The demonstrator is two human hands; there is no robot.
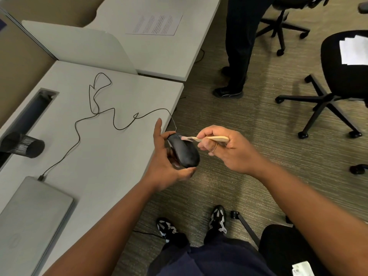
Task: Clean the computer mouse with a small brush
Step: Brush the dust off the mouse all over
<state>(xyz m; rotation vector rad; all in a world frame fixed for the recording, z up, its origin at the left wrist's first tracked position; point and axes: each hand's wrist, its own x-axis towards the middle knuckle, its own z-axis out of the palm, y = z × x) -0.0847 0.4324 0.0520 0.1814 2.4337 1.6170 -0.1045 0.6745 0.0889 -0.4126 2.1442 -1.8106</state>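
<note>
The left hand [167, 166] has its grip clenched around a black computer mouse [184, 152], cradling the smooth, rounded shell from beneath with the thumb at its near end and the index finger stretched straight out toward the far side. The mouse is held in the air just off the right edge of the bench [103, 148], tilted so its narrower front points far and left. The right hand [229, 150] pinches a small brush [205, 138] between thumb and curled fingers; its flat, pale wooden handle runs to the right across the hand, and the light bristle end touches the front top of the mouse.

A thin black cable [119, 127] leaves the front of the mouse and wanders in loose loops across the matte pale grey bench, ending in a plug at the far edge of a closed silver laptop [31, 220] at the near left. Left of that, a black mesh cup [27, 146] lies on its side. A printed sheet of paper [155, 24] rests on the far bench beyond a curved white divider [79, 44]. To the right, black swivel chairs [338, 80] stand on ribbed brownish carpet [239, 120].
</note>
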